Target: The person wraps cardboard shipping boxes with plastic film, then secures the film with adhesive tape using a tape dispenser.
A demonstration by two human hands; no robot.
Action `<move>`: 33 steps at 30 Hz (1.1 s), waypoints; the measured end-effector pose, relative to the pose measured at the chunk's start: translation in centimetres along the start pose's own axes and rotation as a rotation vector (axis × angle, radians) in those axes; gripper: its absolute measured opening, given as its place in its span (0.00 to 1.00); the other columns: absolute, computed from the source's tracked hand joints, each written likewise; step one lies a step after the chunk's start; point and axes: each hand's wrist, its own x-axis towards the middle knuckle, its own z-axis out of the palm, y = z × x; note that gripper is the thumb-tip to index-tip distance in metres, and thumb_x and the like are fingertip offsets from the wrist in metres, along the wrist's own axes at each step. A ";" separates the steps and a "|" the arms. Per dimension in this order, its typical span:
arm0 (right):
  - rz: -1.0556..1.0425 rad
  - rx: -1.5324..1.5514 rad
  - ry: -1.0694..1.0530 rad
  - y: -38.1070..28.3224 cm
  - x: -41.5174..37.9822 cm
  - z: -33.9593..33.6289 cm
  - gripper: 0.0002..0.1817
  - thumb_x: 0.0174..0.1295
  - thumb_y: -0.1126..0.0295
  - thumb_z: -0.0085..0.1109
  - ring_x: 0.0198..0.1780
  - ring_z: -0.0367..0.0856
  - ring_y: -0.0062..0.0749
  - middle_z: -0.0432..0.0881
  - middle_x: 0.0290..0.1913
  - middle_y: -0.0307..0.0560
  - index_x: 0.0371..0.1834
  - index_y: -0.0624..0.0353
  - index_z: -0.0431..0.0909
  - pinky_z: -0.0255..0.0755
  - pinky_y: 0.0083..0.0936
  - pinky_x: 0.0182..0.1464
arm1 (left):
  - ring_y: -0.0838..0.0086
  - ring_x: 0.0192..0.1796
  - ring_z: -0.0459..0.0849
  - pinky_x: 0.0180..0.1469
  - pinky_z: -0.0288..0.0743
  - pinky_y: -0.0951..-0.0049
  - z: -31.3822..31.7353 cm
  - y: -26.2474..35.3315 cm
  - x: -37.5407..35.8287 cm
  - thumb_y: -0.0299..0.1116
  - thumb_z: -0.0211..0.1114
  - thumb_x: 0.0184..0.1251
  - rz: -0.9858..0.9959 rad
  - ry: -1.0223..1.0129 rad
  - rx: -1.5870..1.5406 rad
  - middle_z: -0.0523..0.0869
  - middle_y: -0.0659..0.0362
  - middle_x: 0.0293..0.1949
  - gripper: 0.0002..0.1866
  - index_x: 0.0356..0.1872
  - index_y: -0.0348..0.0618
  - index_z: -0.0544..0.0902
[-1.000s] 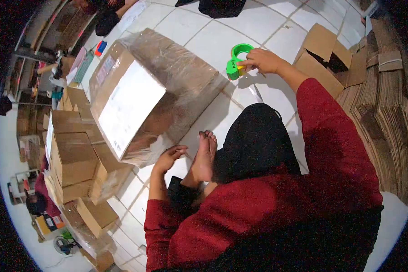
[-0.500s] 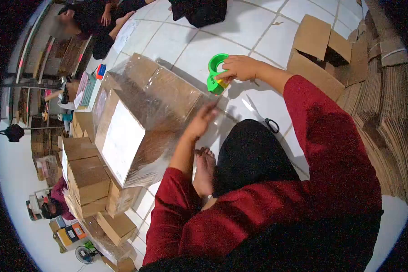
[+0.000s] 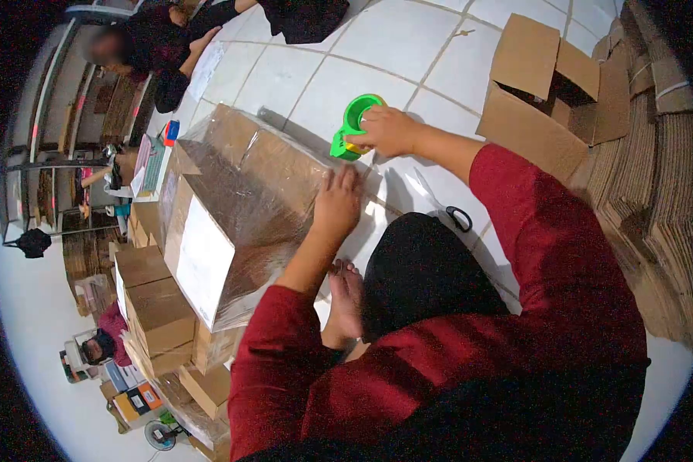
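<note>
Our right hand [image 3: 386, 129] clenched on green tape dispenser [image 3: 349, 128]; left hand [image 3: 337, 202], fingers spread, pressing wrapped box [image 3: 242, 204] below. We judge: keep tape taut, palm flat.

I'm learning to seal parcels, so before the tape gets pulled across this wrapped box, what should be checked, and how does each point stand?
1. Green plastic tape dispenser gripped by right hand: ok.
2. Left hand flat on the large plastic-wrapped cardboard box, steadying it: ok.
3. Dispenser at the box's near top edge: ok.
4. Tape end stuck to the wrap: cannot tell.
5. Black-handled scissors on the white tiled floor beside the knee, close by: ok.
6. Bare foot apart from the box: cannot tell.
</note>
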 end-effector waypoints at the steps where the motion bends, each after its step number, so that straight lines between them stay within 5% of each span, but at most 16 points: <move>1: 0.040 0.013 0.035 -0.7 0.1 0.5 0.19 0.43 0.68 0.51 0.35 0.70 0.34 0.71 0.25 0.40 0.44 0.42 0.72 0.62 0.30 0.40 | 0.64 0.59 0.62 0.62 0.45 0.59 0.4 -0.6 0.4 0.35 0.45 0.56 0.010 -0.024 0.173 0.68 0.51 0.53 0.18 0.47 0.41 0.71; 3: 0.065 0.013 0.058 -1.5 0.1 1.2 0.19 0.43 0.69 0.50 0.35 0.70 0.34 0.71 0.25 0.40 0.43 0.44 0.72 0.62 0.31 0.41 | 0.59 0.58 0.62 0.61 0.39 0.51 1.1 -1.5 0.7 0.35 0.45 0.55 0.046 -0.093 0.304 0.68 0.48 0.52 0.20 0.47 0.39 0.71; 9: 0.142 0.034 0.157 -3.1 0.0 1.3 0.15 0.44 0.69 0.48 0.33 0.72 0.36 0.74 0.25 0.43 0.38 0.50 0.75 0.63 0.34 0.40 | 0.60 0.57 0.62 0.62 0.38 0.52 1.9 -1.0 1.0 0.37 0.47 0.53 -0.020 -0.088 0.403 0.69 0.47 0.51 0.21 0.45 0.34 0.72; 11: 0.831 -0.066 -0.059 -1.7 2.8 0.4 0.11 0.46 0.67 0.46 0.30 0.74 0.38 0.77 0.25 0.47 0.32 0.53 0.76 0.65 0.38 0.35 | 0.61 0.57 0.63 0.62 0.38 0.51 1.3 -0.5 1.3 0.37 0.47 0.53 -0.037 -0.163 0.403 0.70 0.48 0.50 0.20 0.45 0.36 0.72; 13: 0.851 -0.122 0.180 5.2 2.6 1.9 0.10 0.47 0.66 0.45 0.28 0.75 0.40 0.77 0.24 0.49 0.29 0.54 0.76 0.63 0.39 0.30 | 0.61 0.56 0.64 0.61 0.37 0.50 -0.3 -0.2 1.7 0.37 0.47 0.53 -0.067 -0.245 0.416 0.72 0.49 0.49 0.20 0.45 0.39 0.73; 14: 0.691 -0.229 0.319 6.5 2.3 0.6 0.11 0.47 0.65 0.47 0.28 0.75 0.40 0.77 0.24 0.49 0.31 0.53 0.76 0.63 0.39 0.29 | 0.61 0.57 0.63 0.61 0.35 0.48 -1.5 0.2 2.5 0.38 0.46 0.54 -0.091 -0.369 0.390 0.71 0.51 0.50 0.20 0.47 0.43 0.72; 16: 0.716 -0.191 0.289 7.3 3.0 -2.5 0.12 0.47 0.64 0.49 0.30 0.75 0.42 0.77 0.26 0.51 0.35 0.52 0.76 0.64 0.38 0.32 | 0.61 0.58 0.62 0.60 0.32 0.46 -2.6 0.4 3.7 0.39 0.45 0.55 -0.131 -0.491 0.348 0.71 0.53 0.51 0.20 0.49 0.47 0.72; 19: 0.934 0.666 0.584 8.4 1.5 -2.8 0.15 0.48 0.59 0.53 0.32 0.75 0.35 0.78 0.28 0.48 0.35 0.56 0.75 0.68 0.29 0.34 | 0.62 0.61 0.59 0.59 0.26 0.44 -4.4 -0.4 5.4 0.43 0.44 0.58 -0.222 -0.428 0.368 0.69 0.57 0.54 0.21 0.52 0.55 0.70; 21: 1.097 1.416 0.490 10.6 -2.0 0.0 0.15 0.50 0.59 0.53 0.29 0.74 0.27 0.78 0.28 0.42 0.34 0.58 0.75 0.68 0.27 0.30 | 0.64 0.63 0.55 0.60 0.24 0.45 -7.7 -1.0 6.6 0.45 0.41 0.59 -0.265 -0.751 0.251 0.62 0.59 0.59 0.22 0.54 0.54 0.67; 25: 1.444 1.649 0.318 8.8 -12.0 6.1 0.14 0.53 0.58 0.51 0.28 0.74 0.24 0.77 0.29 0.40 0.33 0.57 0.75 0.68 0.25 0.29 | 0.65 0.61 0.59 0.59 0.28 0.43 -6.4 0.6 5.8 0.47 0.39 0.61 -0.209 -0.463 0.441 0.66 0.60 0.56 0.22 0.52 0.51 0.70; 28: 1.418 1.547 0.214 4.9 -13.2 5.9 0.15 0.53 0.58 0.50 0.29 0.74 0.27 0.78 0.30 0.43 0.35 0.58 0.75 0.68 0.27 0.32 | 0.64 0.54 0.68 0.60 0.43 0.48 0.0 5.2 2.8 0.43 0.44 0.60 0.051 0.126 0.209 0.73 0.58 0.49 0.18 0.47 0.47 0.74; 29: 1.168 1.049 0.108 4.3 -13.1 6.6 0.16 0.54 0.59 0.49 0.31 0.75 0.31 0.78 0.30 0.47 0.37 0.59 0.74 0.68 0.29 0.36 | 0.65 0.52 0.70 0.57 0.51 0.55 0.1 6.9 1.0 0.40 0.47 0.59 -0.056 0.146 -0.207 0.74 0.57 0.47 0.16 0.45 0.46 0.74; 31: 1.179 0.353 -0.110 1.4 -10.3 3.6 0.16 0.55 0.64 0.45 0.39 0.75 0.45 0.77 0.34 0.56 0.41 0.64 0.72 0.65 0.33 0.46 | 0.64 0.46 0.74 0.51 0.63 0.66 1.2 8.1 -2.8 0.34 0.51 0.57 -0.323 0.288 -0.740 0.76 0.54 0.43 0.13 0.42 0.43 0.75; 32: 1.153 0.356 -0.114 0.4 -9.1 3.4 0.16 0.55 0.64 0.45 0.39 0.75 0.45 0.77 0.34 0.56 0.41 0.64 0.72 0.65 0.33 0.46 | 0.63 0.43 0.76 0.47 0.67 0.71 2.3 7.7 -5.0 0.32 0.52 0.55 -0.481 0.413 -0.857 0.77 0.53 0.41 0.12 0.40 0.41 0.76; 33: 0.998 0.134 0.167 -0.3 -8.0 3.3 0.16 0.55 0.65 0.44 0.41 0.73 0.46 0.76 0.36 0.58 0.41 0.64 0.72 0.65 0.33 0.47 | 0.63 0.42 0.76 0.46 0.67 0.71 2.5 7.2 -7.1 0.33 0.52 0.56 -0.661 0.359 -0.964 0.77 0.53 0.40 0.12 0.39 0.41 0.76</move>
